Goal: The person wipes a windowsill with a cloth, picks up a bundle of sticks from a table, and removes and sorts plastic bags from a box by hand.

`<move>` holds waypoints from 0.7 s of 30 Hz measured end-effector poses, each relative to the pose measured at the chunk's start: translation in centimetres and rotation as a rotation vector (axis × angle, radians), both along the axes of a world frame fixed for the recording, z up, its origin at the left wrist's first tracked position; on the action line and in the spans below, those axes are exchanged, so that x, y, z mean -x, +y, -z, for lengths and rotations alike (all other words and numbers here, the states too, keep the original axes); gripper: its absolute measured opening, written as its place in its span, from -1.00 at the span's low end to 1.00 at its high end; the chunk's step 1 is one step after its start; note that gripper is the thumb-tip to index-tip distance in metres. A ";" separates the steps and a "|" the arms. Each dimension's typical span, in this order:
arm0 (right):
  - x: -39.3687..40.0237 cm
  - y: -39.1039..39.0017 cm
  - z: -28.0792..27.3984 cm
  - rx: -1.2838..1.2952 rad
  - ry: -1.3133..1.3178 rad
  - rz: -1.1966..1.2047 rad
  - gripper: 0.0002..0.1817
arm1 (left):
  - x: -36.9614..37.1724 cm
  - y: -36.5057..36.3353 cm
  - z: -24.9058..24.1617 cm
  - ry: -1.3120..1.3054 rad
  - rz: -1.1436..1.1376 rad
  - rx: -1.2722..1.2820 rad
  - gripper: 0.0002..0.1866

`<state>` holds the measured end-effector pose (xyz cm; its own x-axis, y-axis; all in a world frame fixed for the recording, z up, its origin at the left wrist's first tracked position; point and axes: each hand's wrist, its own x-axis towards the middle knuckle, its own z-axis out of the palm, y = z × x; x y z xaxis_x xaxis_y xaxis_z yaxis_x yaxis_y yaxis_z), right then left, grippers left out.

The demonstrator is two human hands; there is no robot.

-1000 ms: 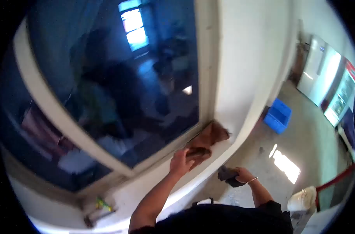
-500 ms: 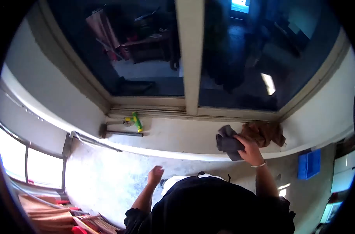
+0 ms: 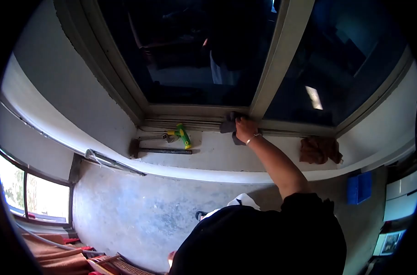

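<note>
My right hand (image 3: 246, 129) is closed around a dark grey cloth (image 3: 227, 127), pressing it against the bottom track of the window frame (image 3: 201, 123), close to the foot of the middle upright. Of my left hand (image 3: 171, 257) only a sliver shows beside my dark shirt, its fingers hidden. A crumpled brown cloth (image 3: 320, 150) lies on the white sill (image 3: 217, 156) to the right. Left of the grey cloth, a green and yellow tool (image 3: 183, 136) rests by a metal wrench (image 3: 155, 137) and a hammer (image 3: 167, 151).
Dark window panes (image 3: 194, 59) rise behind the sill. A blue plastic crate (image 3: 359, 188) stands on the concrete floor (image 3: 139, 206) at the right. Folding chairs with reddish-brown fabric (image 3: 52, 252) are at the lower left, under a bright window (image 3: 48, 197).
My right hand has carried the grey cloth left and forward, from beside the brown cloth to the window track. My left hand has drawn back towards my body, and the view has shifted.
</note>
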<state>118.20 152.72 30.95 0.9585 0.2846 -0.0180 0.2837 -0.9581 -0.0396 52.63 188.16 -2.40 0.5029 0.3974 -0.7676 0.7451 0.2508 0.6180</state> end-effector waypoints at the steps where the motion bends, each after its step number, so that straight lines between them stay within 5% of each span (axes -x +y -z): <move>1: -0.9 0.6 2.0 0.026 -0.039 0.019 -0.64 | 0.2 -0.2 -0.9 0.059 -0.083 -0.009 -0.83; 6: -0.4 3.5 2.7 0.050 -0.027 0.131 -0.70 | 1.1 1.5 -2.2 0.154 -0.293 0.011 -0.82; 9: 2.7 3.7 3.7 -0.203 -0.125 -0.125 -0.68 | 0.8 3.0 -3.2 0.147 -0.358 0.007 -0.81; 12: 6.7 3.7 3.1 -0.222 0.115 -0.416 -0.63 | 0.2 4.8 -3.5 0.109 -0.425 -0.006 -0.81; 19: 3.8 0.9 0.1 -0.150 -0.294 -0.021 -0.50 | -2.1 6.8 -3.9 -0.170 -0.652 0.002 -0.80; 21: 2.2 1.5 1.4 -0.102 -0.155 0.125 -0.49 | -4.2 7.0 -5.0 -0.074 -0.255 -0.151 -0.75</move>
